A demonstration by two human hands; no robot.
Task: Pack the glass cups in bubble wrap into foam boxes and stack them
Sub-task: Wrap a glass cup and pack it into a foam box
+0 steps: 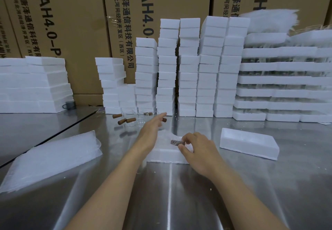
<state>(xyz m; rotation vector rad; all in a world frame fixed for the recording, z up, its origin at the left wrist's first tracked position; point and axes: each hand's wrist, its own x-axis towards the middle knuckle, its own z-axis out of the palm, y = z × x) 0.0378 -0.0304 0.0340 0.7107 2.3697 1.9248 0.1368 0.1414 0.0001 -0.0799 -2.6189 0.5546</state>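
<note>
1. Judging by the bench, the job looked well advanced but unfinished: tall stacks of closed foam boxes (188,68) stood against the cardboard cartons (71,32) at the back, which I took for packed units.
2. One open foam box (166,155) lay on the steel table (161,193) directly before the person, with a bubble-wrapped cup (167,136) lying in it; only its patterned handle (175,142) showed through the wrap.
3. Right hand (195,149) rested on that box, thumb and fingers pinched narrow on the wrapped handle, apparently seating the cup.
4. Left hand (152,127) was stretched forward, fingers loosely spread and holding nothing, toward the unwrapped glass cups (134,120) with brown handles standing near the foot of the stacks.
5. At least three or four bare cups remained there; exact count unclear, glass being clear.
6. Second foam box (249,145) lay open and empty just to the right, ready.
7. Pile of bubble-wrap sheets (52,159) sat to the left, still plentiful.
8. Flat foam pieces (32,86) stacked far left, trays of glassware (280,86) far right; more stock seemingly left to pack.
</note>
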